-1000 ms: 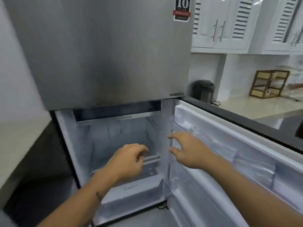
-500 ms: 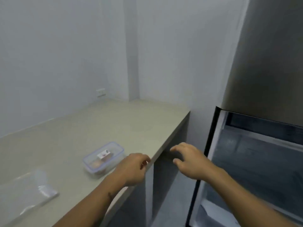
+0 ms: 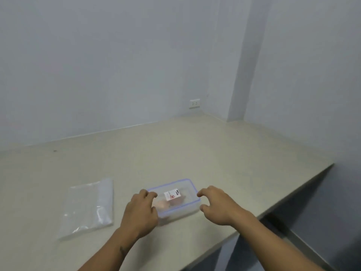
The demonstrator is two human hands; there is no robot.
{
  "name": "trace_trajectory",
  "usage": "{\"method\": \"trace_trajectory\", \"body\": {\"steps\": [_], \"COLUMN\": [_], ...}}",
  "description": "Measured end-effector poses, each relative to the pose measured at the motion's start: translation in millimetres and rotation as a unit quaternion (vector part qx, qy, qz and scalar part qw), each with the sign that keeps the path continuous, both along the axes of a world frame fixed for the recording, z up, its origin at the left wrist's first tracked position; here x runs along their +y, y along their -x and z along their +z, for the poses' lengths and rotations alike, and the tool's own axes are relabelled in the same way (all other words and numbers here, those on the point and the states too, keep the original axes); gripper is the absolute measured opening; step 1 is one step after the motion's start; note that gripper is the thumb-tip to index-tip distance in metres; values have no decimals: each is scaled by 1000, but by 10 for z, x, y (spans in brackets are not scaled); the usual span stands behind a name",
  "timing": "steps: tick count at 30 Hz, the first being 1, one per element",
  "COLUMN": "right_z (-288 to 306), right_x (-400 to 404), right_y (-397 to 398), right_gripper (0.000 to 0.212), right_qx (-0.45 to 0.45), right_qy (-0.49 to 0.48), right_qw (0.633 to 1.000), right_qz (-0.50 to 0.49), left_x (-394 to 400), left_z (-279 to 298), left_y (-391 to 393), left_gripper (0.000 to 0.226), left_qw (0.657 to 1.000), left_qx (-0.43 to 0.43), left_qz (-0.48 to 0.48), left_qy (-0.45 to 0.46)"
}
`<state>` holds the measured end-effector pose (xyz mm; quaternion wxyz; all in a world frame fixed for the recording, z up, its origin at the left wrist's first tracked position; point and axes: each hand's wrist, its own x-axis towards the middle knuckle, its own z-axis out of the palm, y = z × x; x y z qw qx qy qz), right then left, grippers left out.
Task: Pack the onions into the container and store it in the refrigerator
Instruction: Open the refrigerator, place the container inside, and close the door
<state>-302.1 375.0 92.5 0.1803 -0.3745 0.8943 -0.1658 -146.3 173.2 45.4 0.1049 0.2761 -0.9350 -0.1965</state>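
Note:
A clear rectangular container (image 3: 187, 189) with a blue-rimmed lid and a white sticker lies on the beige counter (image 3: 175, 149). Reddish onions (image 3: 166, 205) show dimly through the lid. My left hand (image 3: 141, 213) hovers over the container's near left end with curled fingers, and whether it touches the lid I cannot tell. At the container's right end, my right hand (image 3: 216, 205) has its fingers spread and curved and holds nothing. The refrigerator is out of view.
An empty clear plastic bag (image 3: 88, 207) lies flat to the left of the container. The counter's edge (image 3: 273, 207) runs diagonally at the right, with a dark gap below it. A wall socket (image 3: 194, 103) sits in the far corner.
The view has swung left from the open refrigerator to the counter. Both hands have come from the fridge opening to the two ends of the container.

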Motion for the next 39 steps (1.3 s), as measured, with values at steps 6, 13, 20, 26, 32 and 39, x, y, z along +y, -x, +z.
{"method": "trace_trajectory", "body": {"steps": [6, 13, 20, 26, 32, 39], "right_z": [-244, -719, -1018, -859, -539, -310], "right_x": [-413, -790, -708, -205, 603, 1981], "right_y": [612, 818, 608, 211, -424, -1121], "right_gripper": [60, 65, 69, 66, 62, 54], "right_qx": [-25, -44, -82, -81, -9, 49], "right_qy": [-26, 7, 89, 129, 151, 192], "right_qw": [997, 995, 993, 979, 936, 854], "right_qz": [66, 87, -3, -134, -318, -481], "left_x": [30, 182, 312, 561, 1089, 2166], "left_z": [-242, -552, -701, -559, -225, -46], "left_y": [326, 624, 688, 545, 361, 254], "left_gripper": [51, 57, 57, 54, 48, 33], "left_qw": [989, 960, 933, 935, 954, 951], "left_qx": [-45, 18, 148, 174, 172, 162], "left_qz": [139, 237, 266, 220, 71, -115], "left_qy": [-22, -148, -190, -219, -234, -238]}}
